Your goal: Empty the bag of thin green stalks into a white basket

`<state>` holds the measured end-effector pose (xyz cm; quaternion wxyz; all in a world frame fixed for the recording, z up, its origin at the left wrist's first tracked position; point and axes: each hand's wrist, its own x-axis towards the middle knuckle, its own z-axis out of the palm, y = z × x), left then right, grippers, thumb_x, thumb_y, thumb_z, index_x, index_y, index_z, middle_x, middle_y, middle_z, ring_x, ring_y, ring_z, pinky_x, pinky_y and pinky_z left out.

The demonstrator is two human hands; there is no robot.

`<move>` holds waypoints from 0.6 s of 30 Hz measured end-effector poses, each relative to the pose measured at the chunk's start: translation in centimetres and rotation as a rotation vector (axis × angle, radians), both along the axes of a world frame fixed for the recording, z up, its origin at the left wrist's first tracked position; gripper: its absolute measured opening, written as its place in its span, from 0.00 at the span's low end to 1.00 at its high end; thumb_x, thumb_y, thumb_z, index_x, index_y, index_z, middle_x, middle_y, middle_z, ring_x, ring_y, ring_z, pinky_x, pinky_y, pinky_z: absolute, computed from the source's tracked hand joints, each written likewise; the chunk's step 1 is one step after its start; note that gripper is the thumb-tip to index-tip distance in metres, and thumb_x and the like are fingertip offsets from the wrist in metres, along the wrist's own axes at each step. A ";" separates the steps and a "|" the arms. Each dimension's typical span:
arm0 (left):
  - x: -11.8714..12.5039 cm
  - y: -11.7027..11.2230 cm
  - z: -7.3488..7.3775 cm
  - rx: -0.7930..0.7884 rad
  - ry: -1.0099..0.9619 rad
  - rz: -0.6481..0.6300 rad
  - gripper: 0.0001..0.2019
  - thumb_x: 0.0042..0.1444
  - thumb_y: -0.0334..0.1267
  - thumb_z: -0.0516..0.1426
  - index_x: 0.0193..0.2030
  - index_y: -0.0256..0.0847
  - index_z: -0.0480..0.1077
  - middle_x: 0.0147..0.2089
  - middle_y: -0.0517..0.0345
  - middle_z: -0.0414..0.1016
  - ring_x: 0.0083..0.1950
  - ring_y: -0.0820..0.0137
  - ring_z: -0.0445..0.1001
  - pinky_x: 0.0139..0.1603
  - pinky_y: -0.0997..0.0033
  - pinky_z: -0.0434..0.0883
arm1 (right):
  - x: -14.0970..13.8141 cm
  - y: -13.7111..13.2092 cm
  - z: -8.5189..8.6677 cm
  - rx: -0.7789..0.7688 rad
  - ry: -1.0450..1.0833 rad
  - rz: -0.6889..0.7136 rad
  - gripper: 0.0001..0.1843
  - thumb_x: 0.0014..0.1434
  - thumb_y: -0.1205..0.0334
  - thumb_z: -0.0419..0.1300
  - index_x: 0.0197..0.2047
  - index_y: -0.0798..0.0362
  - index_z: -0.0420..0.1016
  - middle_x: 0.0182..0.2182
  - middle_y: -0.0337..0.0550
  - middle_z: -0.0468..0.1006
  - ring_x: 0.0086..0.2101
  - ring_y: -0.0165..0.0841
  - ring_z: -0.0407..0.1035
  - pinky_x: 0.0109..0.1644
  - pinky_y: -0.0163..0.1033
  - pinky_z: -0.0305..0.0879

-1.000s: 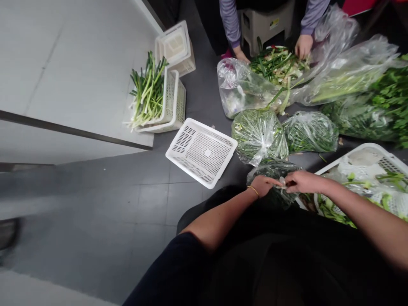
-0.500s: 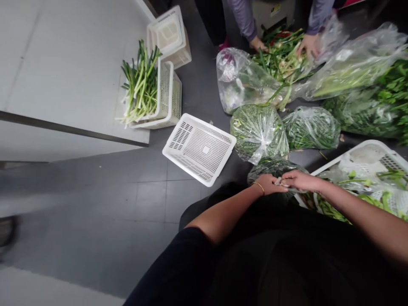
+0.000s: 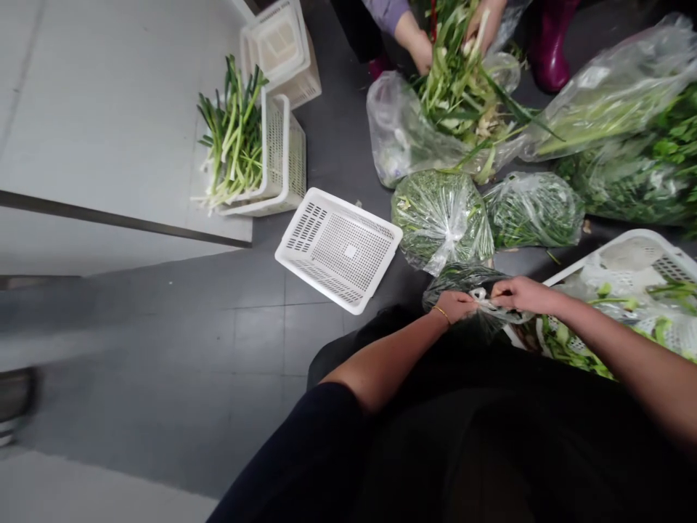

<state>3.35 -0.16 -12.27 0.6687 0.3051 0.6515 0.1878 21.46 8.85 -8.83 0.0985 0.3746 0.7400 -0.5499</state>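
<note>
Between my hands is the knotted neck of a clear plastic bag (image 3: 460,279) with dark greens in it. My left hand (image 3: 456,306), a gold bangle at its wrist, pinches one side of the knot. On the other side my right hand (image 3: 517,294) has its fingers closed on the plastic. Just beyond lies a fuller tied bag of greens (image 3: 438,218), and to its right a smaller bag of greens (image 3: 536,211). My forearm and the bag's own folds hide its lower part.
A white perforated basket (image 3: 348,250) lies left of the bags. Spring onions (image 3: 234,138) spill from an upright crate (image 3: 294,160). At right stands a white basket with leaves and plastic (image 3: 647,240). Across from me, a co-worker's hands (image 3: 419,51) hold leafy stalks (image 3: 457,87).
My hands have drawn slightly apart, and a loop of plastic now shows between them. The co-worker has lifted the leafy stalks, and a pink boot has come into view.
</note>
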 end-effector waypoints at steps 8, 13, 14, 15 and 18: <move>0.5 0.1 0.9 0.007 0.100 -0.009 0.06 0.46 0.35 0.58 0.26 0.35 0.74 0.16 0.66 0.63 0.21 0.80 0.60 0.25 0.80 0.62 | -1.8 -1.7 0.6 0.409 0.086 0.235 0.11 0.57 0.60 0.50 0.36 0.52 0.73 0.33 0.46 0.73 0.32 0.33 0.67 0.38 0.36 0.59; 0.1 0.2 0.9 0.043 0.123 -0.093 0.06 0.46 0.36 0.58 0.26 0.36 0.75 0.18 0.65 0.65 0.23 0.79 0.62 0.25 0.80 0.61 | -1.8 -2.1 -0.7 0.352 0.097 0.184 0.09 0.54 0.62 0.51 0.33 0.52 0.72 0.29 0.42 0.73 0.28 0.31 0.66 0.35 0.35 0.59; 0.1 0.3 0.9 0.075 0.133 -0.115 0.06 0.46 0.36 0.58 0.27 0.36 0.75 0.20 0.64 0.67 0.24 0.79 0.63 0.26 0.81 0.61 | -1.7 -2.0 -0.8 0.283 0.109 0.130 0.08 0.53 0.62 0.52 0.32 0.52 0.72 0.27 0.40 0.73 0.27 0.30 0.66 0.34 0.34 0.59; 0.1 0.3 1.0 0.107 0.144 -0.131 0.06 0.46 0.35 0.57 0.27 0.36 0.75 0.21 0.64 0.68 0.25 0.79 0.63 0.27 0.81 0.62 | -1.5 -1.9 -1.0 0.197 0.108 0.069 0.08 0.52 0.62 0.53 0.32 0.52 0.72 0.25 0.39 0.72 0.26 0.29 0.65 0.32 0.34 0.60; 0.0 0.3 1.1 0.184 0.181 -0.153 0.07 0.46 0.34 0.58 0.31 0.35 0.75 0.23 0.63 0.69 0.26 0.79 0.64 0.29 0.80 0.62 | -1.2 -1.7 -1.5 -0.096 0.044 -0.118 0.09 0.49 0.59 0.54 0.32 0.52 0.71 0.21 0.36 0.71 0.20 0.27 0.64 0.25 0.33 0.61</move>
